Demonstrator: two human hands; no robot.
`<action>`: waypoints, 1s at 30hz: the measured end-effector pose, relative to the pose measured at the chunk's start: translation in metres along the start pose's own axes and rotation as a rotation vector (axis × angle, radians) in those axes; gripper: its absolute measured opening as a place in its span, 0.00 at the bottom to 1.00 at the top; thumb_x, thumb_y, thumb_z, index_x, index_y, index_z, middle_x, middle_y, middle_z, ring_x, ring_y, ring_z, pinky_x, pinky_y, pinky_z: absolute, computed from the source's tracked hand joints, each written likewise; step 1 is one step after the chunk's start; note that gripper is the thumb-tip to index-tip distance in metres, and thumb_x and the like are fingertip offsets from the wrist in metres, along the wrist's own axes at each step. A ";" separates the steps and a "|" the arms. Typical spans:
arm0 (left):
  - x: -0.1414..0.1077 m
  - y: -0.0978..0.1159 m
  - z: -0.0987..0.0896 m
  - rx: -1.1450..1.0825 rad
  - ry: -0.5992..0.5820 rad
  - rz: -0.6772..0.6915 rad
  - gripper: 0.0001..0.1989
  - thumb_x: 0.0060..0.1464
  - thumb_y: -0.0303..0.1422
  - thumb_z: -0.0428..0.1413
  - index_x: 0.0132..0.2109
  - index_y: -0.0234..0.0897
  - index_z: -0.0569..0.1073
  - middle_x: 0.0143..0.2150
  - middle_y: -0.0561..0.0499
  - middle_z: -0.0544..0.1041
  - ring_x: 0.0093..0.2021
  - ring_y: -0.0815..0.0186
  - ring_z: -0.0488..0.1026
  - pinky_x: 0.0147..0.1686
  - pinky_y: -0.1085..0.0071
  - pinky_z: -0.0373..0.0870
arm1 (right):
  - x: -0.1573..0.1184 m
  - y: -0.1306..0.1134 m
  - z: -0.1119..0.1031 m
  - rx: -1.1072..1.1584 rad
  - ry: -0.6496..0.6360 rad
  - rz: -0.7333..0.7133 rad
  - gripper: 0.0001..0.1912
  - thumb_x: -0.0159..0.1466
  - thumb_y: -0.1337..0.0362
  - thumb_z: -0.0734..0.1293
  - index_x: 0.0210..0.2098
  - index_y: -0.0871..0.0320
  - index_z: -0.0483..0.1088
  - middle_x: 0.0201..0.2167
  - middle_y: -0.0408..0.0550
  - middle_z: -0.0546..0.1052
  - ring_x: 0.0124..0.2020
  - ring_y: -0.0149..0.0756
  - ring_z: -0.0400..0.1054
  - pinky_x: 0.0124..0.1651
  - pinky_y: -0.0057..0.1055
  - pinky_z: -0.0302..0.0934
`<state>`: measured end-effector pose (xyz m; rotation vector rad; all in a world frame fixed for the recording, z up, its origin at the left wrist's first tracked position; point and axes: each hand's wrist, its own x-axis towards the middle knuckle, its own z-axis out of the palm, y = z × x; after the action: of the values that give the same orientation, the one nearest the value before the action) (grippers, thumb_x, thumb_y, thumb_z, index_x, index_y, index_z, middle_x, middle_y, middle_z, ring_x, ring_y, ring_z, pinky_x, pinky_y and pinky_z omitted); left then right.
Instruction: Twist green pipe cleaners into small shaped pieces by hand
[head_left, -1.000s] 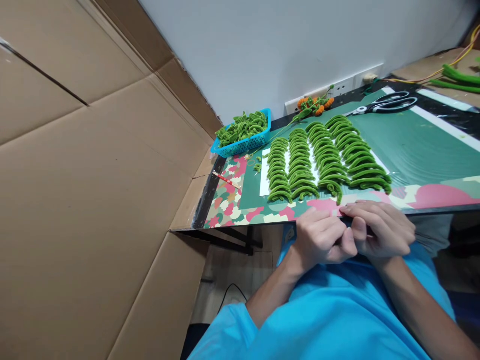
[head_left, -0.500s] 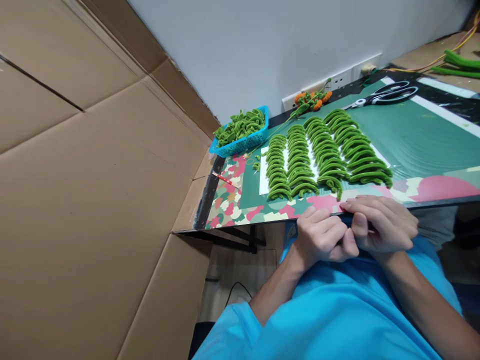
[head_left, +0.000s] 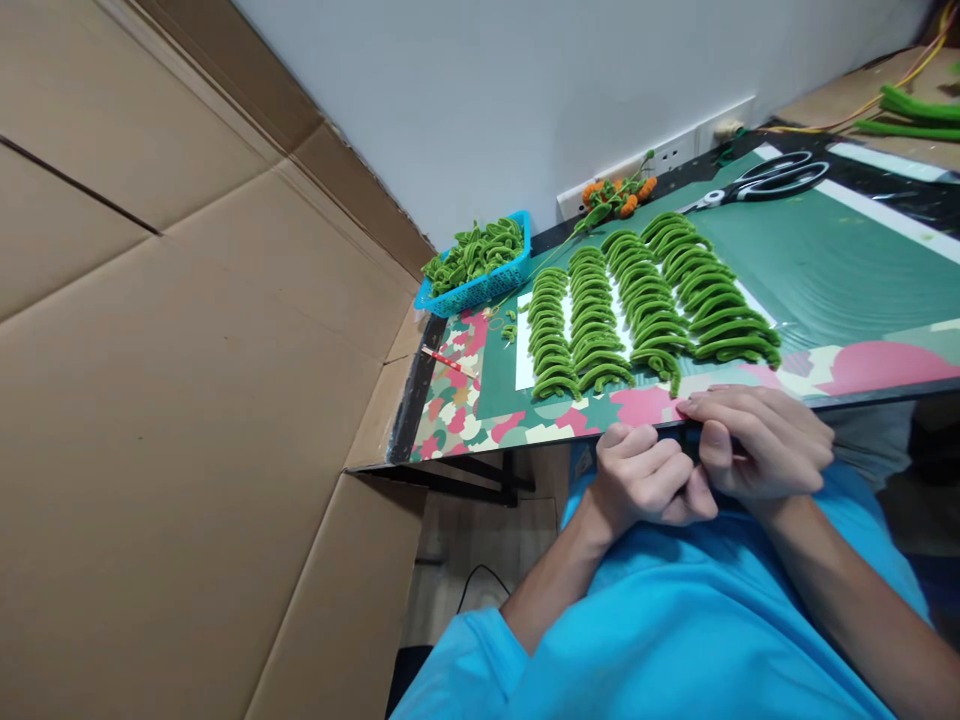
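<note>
Close together at the table's front edge, my left hand (head_left: 651, 475) and my right hand (head_left: 765, 440) are both closed. The left fingers are curled into the palm with the thumb pressed against them. On the right, thumb and forefinger are bent together, and whatever they may hold is hidden. Just beyond them, several bent green pipe-cleaner pieces (head_left: 651, 300) lie in columns on white paper (head_left: 525, 360). One piece at the front of the third column curls down toward the table edge.
A blue basket (head_left: 480, 296) heaped with green fuzzy pieces stands back left. Scissors (head_left: 757, 185) lie at the back right of the green mat (head_left: 832, 270). Orange-and-green fuzzy flowers (head_left: 622, 193) rest near the wall. A cardboard wall (head_left: 187, 400) borders the left.
The view has shifted slightly. Both hands stay closed beside each other, with the left hand a little lower against the table edge. The pieces on the paper have not moved.
</note>
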<state>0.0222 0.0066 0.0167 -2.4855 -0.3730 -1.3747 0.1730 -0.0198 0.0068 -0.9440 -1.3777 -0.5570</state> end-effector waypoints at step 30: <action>-0.007 0.002 0.002 -0.026 -0.020 -0.016 0.17 0.57 0.32 0.55 0.23 0.42 0.58 0.18 0.56 0.57 0.23 0.65 0.55 0.33 0.60 0.47 | 0.002 -0.001 0.000 0.007 0.007 -0.001 0.08 0.68 0.70 0.66 0.42 0.53 0.77 0.30 0.42 0.84 0.30 0.36 0.80 0.39 0.33 0.76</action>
<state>0.0207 0.0048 0.0101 -2.5237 -0.3824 -1.3706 0.1720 -0.0198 0.0090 -0.9348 -1.3736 -0.5554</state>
